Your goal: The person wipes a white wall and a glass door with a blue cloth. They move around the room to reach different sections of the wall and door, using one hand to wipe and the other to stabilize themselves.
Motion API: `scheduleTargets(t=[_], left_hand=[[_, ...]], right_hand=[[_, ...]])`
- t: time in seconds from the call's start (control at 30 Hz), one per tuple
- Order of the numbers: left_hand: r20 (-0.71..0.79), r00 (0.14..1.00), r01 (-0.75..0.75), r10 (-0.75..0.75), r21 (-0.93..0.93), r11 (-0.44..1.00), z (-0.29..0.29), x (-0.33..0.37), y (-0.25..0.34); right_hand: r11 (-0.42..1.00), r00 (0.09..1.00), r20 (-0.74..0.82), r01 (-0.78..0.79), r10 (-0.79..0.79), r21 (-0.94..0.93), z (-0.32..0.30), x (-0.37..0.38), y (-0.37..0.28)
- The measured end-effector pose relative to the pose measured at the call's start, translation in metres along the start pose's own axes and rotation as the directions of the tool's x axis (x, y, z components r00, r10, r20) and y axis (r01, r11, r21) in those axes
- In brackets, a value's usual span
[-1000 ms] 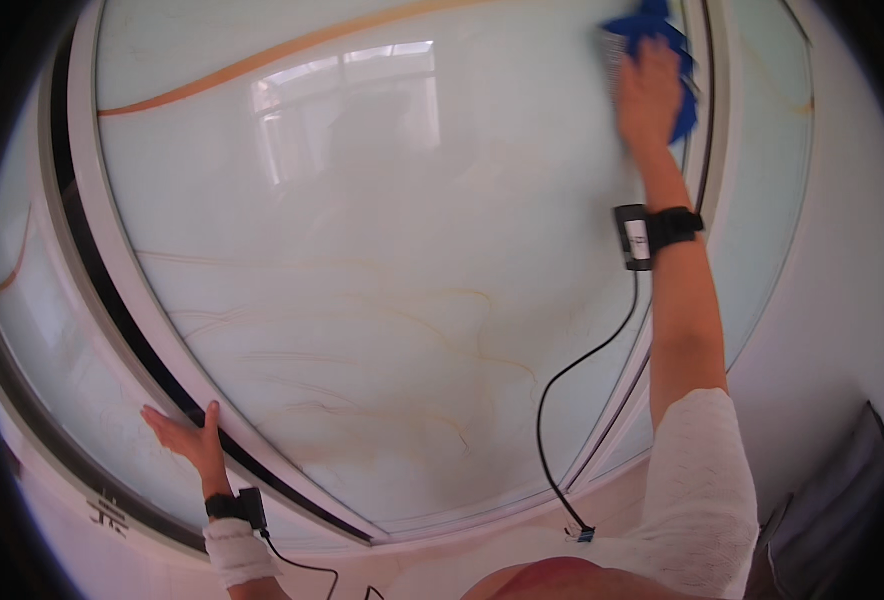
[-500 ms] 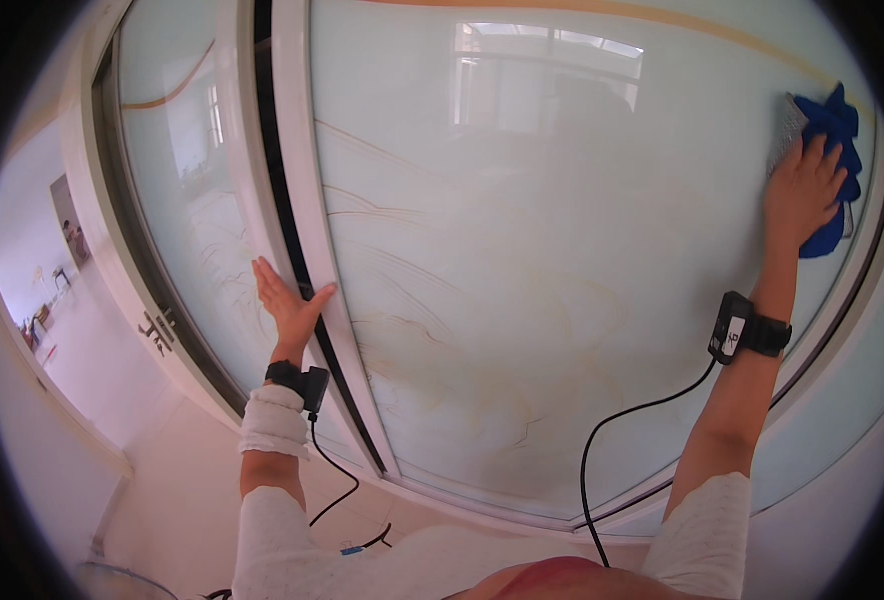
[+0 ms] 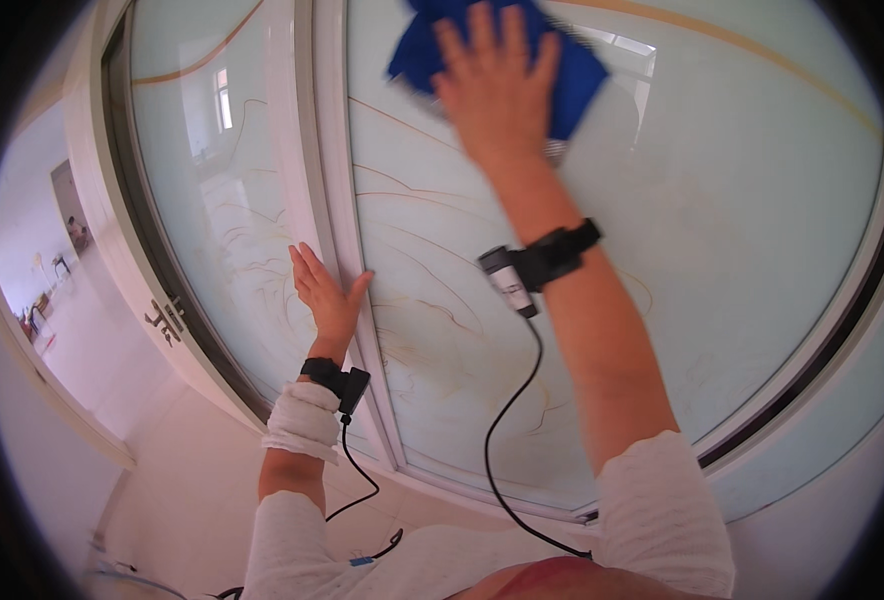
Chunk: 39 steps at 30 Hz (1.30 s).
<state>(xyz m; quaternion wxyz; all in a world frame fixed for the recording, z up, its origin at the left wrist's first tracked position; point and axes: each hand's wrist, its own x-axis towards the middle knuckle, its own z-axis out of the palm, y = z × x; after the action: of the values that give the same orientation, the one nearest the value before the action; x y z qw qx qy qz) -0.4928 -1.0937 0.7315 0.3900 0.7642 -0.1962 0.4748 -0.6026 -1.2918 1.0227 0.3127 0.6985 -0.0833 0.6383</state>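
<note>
Press the blue cloth (image 3: 579, 88) evenly with your splayed right hand (image 3: 500, 100), your empty left hand (image 3: 332, 308) spread at the frame (image 3: 336, 130).

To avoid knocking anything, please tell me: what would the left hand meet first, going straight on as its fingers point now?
Probably no separate object: the left hand points up along the white frame beside the left glass panel. That way looks free, though the hand's distance from the surface is unclear.

Right hand (image 3: 500, 98), blue cloth (image 3: 577, 85) shifted left across glass panel (image 3: 742, 220); dark gap between frames (image 3: 334, 130) closed.
</note>
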Motion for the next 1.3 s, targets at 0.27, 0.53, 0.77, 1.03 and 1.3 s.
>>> scheduleTargets(t=[0.27,0.53,0.77,1.03,1.3], left_hand=[[0.011,0.999,-0.05,0.049,0.085,0.995,0.0,0.006,0.003],[-0.025,0.994,-0.101,0.108,0.195,0.976,0.007,0.009,-0.009],[-0.015,0.992,-0.123,0.129,0.191,0.974,0.007,0.01,-0.014],[-0.056,0.983,-0.164,0.175,0.155,0.974,0.012,0.015,-0.028],[-0.07,0.974,-0.199,0.215,0.185,0.962,0.012,0.015,-0.027]], right_hand=[[0.846,0.883,0.066,0.421,-0.464,0.327,0.011,-0.072,-0.061],[0.919,0.95,0.027,0.292,-0.31,0.263,-0.025,-0.076,0.11],[0.986,0.988,0.006,-0.155,0.156,-0.054,-0.081,-0.125,0.33],[0.864,0.864,-0.104,-0.5,0.492,-0.061,-0.092,-0.256,0.351],[0.872,0.877,-0.013,-0.479,0.481,-0.101,-0.059,-0.191,0.197]])
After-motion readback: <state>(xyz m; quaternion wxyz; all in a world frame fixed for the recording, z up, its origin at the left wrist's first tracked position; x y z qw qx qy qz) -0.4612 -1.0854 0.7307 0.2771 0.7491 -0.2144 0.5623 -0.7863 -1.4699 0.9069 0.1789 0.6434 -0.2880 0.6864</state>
